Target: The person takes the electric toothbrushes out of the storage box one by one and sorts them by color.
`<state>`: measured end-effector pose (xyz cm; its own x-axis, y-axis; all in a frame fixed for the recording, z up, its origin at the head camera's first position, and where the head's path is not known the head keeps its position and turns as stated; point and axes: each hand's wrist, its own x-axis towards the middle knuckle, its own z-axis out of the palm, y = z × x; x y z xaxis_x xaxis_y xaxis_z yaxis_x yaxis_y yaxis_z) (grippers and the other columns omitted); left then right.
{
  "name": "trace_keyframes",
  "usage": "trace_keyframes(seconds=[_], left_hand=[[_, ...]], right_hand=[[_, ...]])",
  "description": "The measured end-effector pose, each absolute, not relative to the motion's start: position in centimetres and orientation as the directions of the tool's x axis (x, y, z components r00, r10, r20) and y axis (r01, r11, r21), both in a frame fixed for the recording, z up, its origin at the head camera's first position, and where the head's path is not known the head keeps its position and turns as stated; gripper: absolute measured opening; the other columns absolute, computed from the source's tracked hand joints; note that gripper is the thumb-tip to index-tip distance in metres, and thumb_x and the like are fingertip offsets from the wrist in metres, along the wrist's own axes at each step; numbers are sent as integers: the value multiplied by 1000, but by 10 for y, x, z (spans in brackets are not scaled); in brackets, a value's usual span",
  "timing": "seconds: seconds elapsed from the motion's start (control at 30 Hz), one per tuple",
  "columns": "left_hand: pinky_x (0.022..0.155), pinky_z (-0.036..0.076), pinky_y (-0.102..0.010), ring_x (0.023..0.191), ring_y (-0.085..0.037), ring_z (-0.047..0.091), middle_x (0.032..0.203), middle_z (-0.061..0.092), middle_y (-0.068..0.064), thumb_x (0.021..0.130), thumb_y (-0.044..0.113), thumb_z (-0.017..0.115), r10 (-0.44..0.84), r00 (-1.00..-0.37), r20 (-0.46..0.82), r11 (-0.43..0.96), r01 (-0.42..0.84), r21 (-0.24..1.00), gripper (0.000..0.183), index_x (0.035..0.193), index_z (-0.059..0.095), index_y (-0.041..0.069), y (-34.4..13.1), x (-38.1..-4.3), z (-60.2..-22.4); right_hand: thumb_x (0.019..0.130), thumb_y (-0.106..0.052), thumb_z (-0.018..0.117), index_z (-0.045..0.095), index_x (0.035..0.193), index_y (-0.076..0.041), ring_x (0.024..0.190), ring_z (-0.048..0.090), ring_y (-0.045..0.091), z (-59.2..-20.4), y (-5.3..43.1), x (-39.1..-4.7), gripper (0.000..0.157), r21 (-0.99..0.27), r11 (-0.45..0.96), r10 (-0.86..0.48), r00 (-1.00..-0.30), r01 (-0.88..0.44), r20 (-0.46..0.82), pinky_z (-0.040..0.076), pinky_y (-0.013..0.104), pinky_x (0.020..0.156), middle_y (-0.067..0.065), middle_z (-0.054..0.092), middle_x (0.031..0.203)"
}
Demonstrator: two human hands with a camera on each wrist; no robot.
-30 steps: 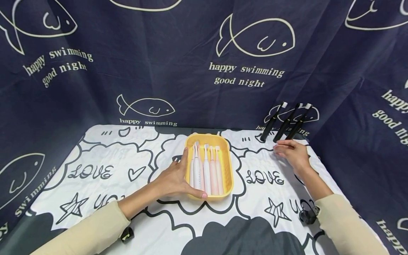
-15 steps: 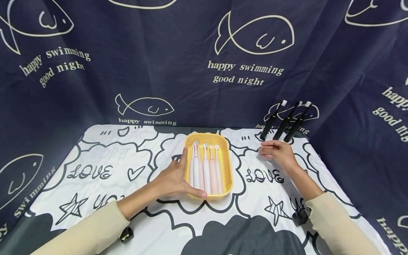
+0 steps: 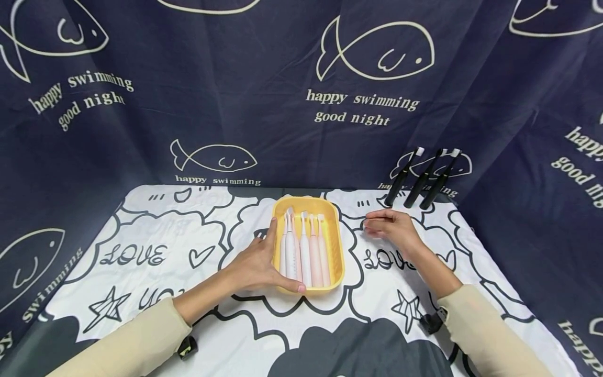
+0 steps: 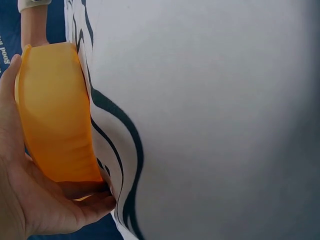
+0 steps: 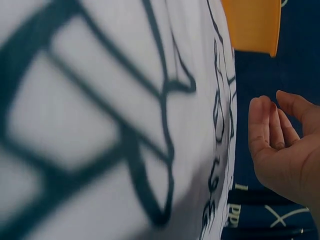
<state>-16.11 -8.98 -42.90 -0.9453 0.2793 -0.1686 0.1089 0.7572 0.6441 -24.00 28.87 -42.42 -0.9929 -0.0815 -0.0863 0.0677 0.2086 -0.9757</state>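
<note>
A yellow plastic basket (image 3: 337,246) sits mid-table, holding several electric toothbrushes (image 3: 305,259), some white and some pale pink, heads toward the back. My left hand (image 3: 256,264) grips its near left corner, thumb over the front rim and fingers along the left side. In the left wrist view, the hand (image 4: 35,185) wraps the outer wall of the basket (image 4: 57,110). Right of the basket, my right hand (image 3: 392,228) hovers with loosely bent fingers and nothing held. The right wrist view shows that hand (image 5: 282,135) apart from the basket's edge (image 5: 252,25).
Three black electric toothbrushes (image 3: 419,180) stand upright in a row at the table's back right. A white cloth with black drawings (image 3: 155,293) covers the table. A dark blue fish-print curtain (image 3: 278,104) hangs behind and at the sides.
My right hand has moved left, away from the black toothbrushes and toward the basket. The left hand and basket have stayed in place.
</note>
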Motion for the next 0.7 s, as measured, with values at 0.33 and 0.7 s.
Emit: trace_keyframes(seconds=[0.33,0.7], left_hand=[[116,54,-55,147,-32,55,174,43,-26,54,84,101,288,-944,-160,761,124,637,182,182,-14,24,-89,-161,-429],[116,53,-55,147,-32,55,173,45,-25,55,82,102,283,-946,-161,754,116,647,182,182,-14,24,-88,-160,-428]], right_hand=[[105,-6,77,67,137,16,90,82,10,-427,256,-236,40,-976,202,-148,-983,80,-111,68,29,88,-9,82,97],[103,-6,76,73,127,9,85,79,11,-430,229,-231,28,-974,218,-151,-983,66,-100,65,26,78,-6,79,94]])
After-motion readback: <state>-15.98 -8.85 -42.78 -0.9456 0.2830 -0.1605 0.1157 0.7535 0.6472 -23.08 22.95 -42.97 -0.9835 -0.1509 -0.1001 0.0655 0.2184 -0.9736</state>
